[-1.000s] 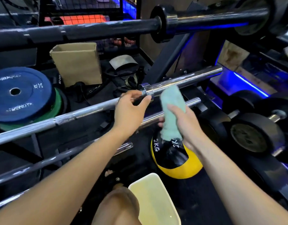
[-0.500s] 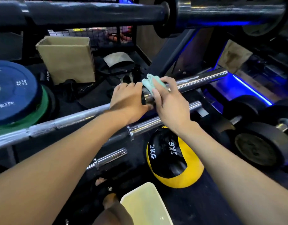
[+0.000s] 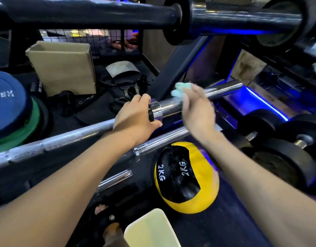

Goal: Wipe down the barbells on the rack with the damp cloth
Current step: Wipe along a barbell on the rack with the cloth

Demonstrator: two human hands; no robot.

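A chrome barbell [image 3: 64,138] runs from lower left up to the right, its thick sleeve [image 3: 223,90] ending near the blue light. My left hand [image 3: 135,116] grips the bar just left of the sleeve collar. My right hand [image 3: 196,107] wraps a pale green damp cloth [image 3: 179,90] around the sleeve, a little right of the collar; most of the cloth is hidden under the fingers. A second chrome barbell [image 3: 164,139] lies lower, and a black barbell [image 3: 100,13] crosses the top of the view.
A yellow and black 2 kg ball [image 3: 185,177] lies on the floor below my hands. Blue and green plates [image 3: 11,111] stand at left, a cardboard box [image 3: 64,66] behind, black dumbbells [image 3: 296,152] at right, a pale basin [image 3: 152,229] at the bottom.
My right hand brought the cloth up onto the sleeve beside the collar, then slid it a little right along the sleeve. My left hand stayed gripping the bar.
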